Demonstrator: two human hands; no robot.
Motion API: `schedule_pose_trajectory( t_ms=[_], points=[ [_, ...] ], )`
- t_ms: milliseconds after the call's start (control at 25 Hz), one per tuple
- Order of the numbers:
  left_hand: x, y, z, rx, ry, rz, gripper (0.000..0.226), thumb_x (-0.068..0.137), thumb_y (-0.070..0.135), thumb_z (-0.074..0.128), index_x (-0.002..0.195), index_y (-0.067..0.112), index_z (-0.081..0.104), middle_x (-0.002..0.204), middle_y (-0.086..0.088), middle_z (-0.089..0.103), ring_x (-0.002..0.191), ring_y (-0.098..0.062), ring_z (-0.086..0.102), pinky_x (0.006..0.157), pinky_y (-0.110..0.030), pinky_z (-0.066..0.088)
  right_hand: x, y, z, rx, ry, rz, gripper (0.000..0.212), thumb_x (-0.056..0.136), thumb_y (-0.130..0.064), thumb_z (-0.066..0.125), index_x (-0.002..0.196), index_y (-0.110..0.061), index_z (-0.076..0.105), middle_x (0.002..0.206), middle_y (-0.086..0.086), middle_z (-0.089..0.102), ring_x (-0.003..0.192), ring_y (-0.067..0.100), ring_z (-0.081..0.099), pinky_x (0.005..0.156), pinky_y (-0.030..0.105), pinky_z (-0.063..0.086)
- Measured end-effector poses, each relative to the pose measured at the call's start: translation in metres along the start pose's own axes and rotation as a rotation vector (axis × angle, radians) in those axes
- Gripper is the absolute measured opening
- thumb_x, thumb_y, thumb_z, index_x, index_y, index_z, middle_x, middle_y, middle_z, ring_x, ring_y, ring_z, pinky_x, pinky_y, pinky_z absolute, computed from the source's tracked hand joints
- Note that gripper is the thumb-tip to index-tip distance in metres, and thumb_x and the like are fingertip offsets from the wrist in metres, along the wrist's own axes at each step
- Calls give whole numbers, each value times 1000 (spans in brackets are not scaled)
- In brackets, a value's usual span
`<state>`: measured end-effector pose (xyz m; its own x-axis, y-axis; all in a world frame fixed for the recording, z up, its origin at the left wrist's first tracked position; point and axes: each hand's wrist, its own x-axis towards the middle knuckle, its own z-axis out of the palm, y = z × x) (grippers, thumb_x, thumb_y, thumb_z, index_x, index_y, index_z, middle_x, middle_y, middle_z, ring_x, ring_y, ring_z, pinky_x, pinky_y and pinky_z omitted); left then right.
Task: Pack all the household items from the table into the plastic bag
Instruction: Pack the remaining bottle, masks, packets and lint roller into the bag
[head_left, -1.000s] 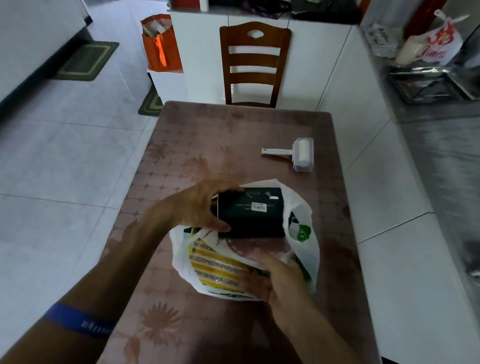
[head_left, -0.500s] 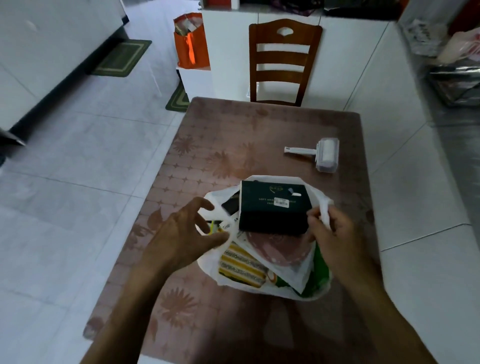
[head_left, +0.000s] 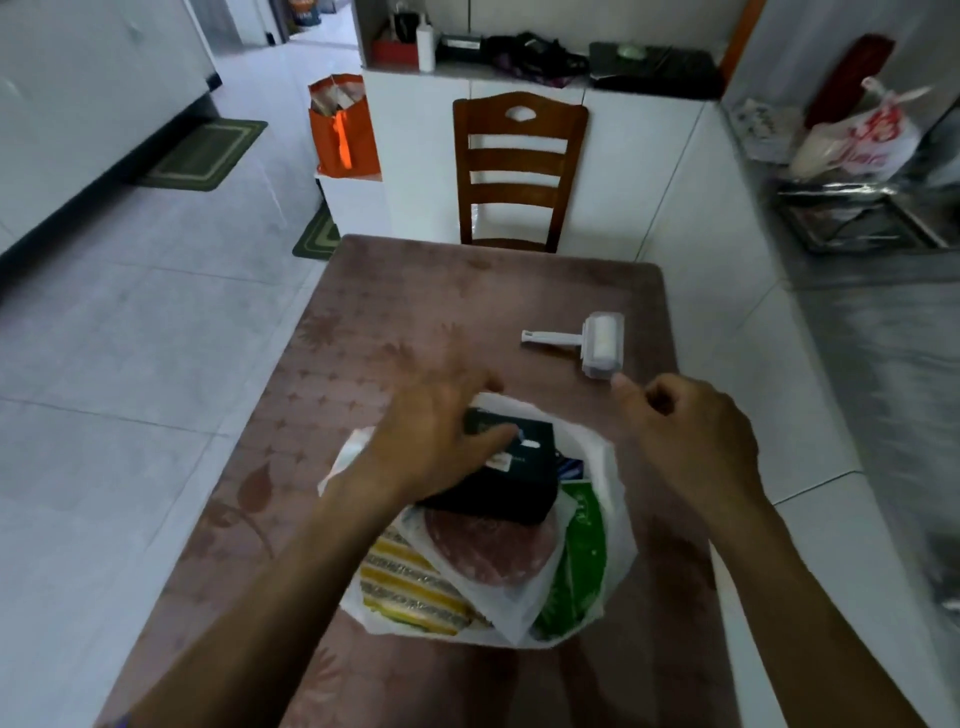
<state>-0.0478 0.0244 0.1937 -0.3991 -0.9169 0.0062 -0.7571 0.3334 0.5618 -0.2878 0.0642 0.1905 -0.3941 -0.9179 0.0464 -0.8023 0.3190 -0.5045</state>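
Where half a second ago the right hand (head_left: 691, 441) was pinching the rim of the white plastic bag (head_left: 618, 525), it has now let go and hangs over the table (head_left: 415, 312), just short of the lint roller (head_left: 597, 343). Its fingers are curled loosely with the thumb stuck out toward the roller's near end; it holds nothing, and the thumb tip looks just shy of the roller, though I cannot tell whether they touch. The left hand (head_left: 436, 447), which hovered spread beside the bag, has come across onto the dark box (head_left: 509, 478) that sits at the top of the bag's open mouth. The palm lies on the box's left side, the fingers reach straight over its far edge and the thumb lies along its top. The hand is blurred, so I cannot say how firm the hold is.

The bag lies on the table's near half, mouth open. Below the box in it are a white pouch with a round reddish window (head_left: 493, 556), a yellow striped pack (head_left: 410, 582) at the left and a green pack (head_left: 582, 566) at the right. Beyond the bag, toward the wooden chair (head_left: 519, 171) at the table's far end, the lint roller lies alone on the tabletop, handle pointing left.
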Motion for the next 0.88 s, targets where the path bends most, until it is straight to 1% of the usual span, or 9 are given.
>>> schedule_pose_trajectory(
  t_ms=[80, 160, 240, 320, 560, 600, 720, 800, 880],
  points=[
    [15, -3, 42, 346, -107, -2, 57, 89, 65, 42, 136, 33, 44, 146, 1, 44, 133, -22, 40, 110, -45, 31, 31, 7, 9, 10, 26, -52, 34, 89, -60, 49, 80, -28, 57, 79, -9, 65, 63, 9, 56, 51, 21, 33],
    [20, -7, 73, 483, -142, -70, 64, 90, 69, 21, 143, 35, 35, 155, -1, 34, 141, -25, 29, 116, -52, 17, 65, 25, 34, 19, -72, -31, 24, 91, -48, 56, 105, -29, 57, 107, -2, 67, 84, 18, 62, 59, 22, 38],
    [18, -11, 89, 523, -122, -96, 71, 89, 69, 8, 144, 35, 36, 152, -2, 40, 139, -26, 33, 115, -53, 17, 96, 49, 68, 20, -236, 38, 40, 90, -39, 61, 126, -25, 51, 129, 4, 60, 107, 26, 60, 75, 29, 45],
    [20, -14, 96, 531, -107, -83, 75, 87, 68, 5, 144, 33, 39, 149, -3, 44, 136, -28, 37, 113, -55, 20, 120, 72, 104, 26, -347, 103, 54, 89, -32, 65, 137, -21, 43, 140, 8, 52, 118, 29, 55, 91, 38, 49],
    [33, -16, 101, 563, -136, -109, 72, 87, 67, 5, 151, 37, 23, 159, 0, 28, 146, -26, 22, 117, -54, 12, 211, 112, 188, 23, -395, 104, 99, 79, -42, 76, 153, -26, 12, 156, 16, 27, 137, 37, 36, 109, 49, 37],
    [33, -16, 103, 552, -130, -117, 71, 88, 67, 6, 151, 38, 23, 159, -1, 27, 146, -26, 21, 118, -54, 11, 231, 114, 199, 72, -385, 146, 101, 77, -46, 77, 153, -26, 14, 156, 15, 27, 136, 37, 37, 109, 47, 38],
    [30, -19, 109, 535, -125, -139, 67, 90, 68, 17, 149, 38, 29, 158, -1, 31, 145, -27, 26, 117, -56, 14, 276, 119, 228, 408, -270, 483, 102, 69, -46, 81, 150, -19, 24, 149, 12, 41, 128, 33, 48, 102, 45, 44],
    [31, -22, 112, 552, -118, -122, 64, 90, 67, 25, 147, 38, 32, 155, -1, 35, 143, -27, 31, 117, -57, 17, 283, 132, 248, 459, -155, 641, 106, 67, -40, 81, 151, -18, 20, 146, 14, 44, 124, 36, 51, 97, 46, 48],
    [34, -28, 117, 570, -99, -107, 64, 90, 66, 29, 147, 38, 32, 154, -2, 37, 142, -28, 33, 116, -57, 18, 275, 139, 262, 444, -98, 659, 108, 67, -39, 81, 152, -18, 19, 145, 15, 45, 123, 38, 52, 95, 43, 49]
  ],
)
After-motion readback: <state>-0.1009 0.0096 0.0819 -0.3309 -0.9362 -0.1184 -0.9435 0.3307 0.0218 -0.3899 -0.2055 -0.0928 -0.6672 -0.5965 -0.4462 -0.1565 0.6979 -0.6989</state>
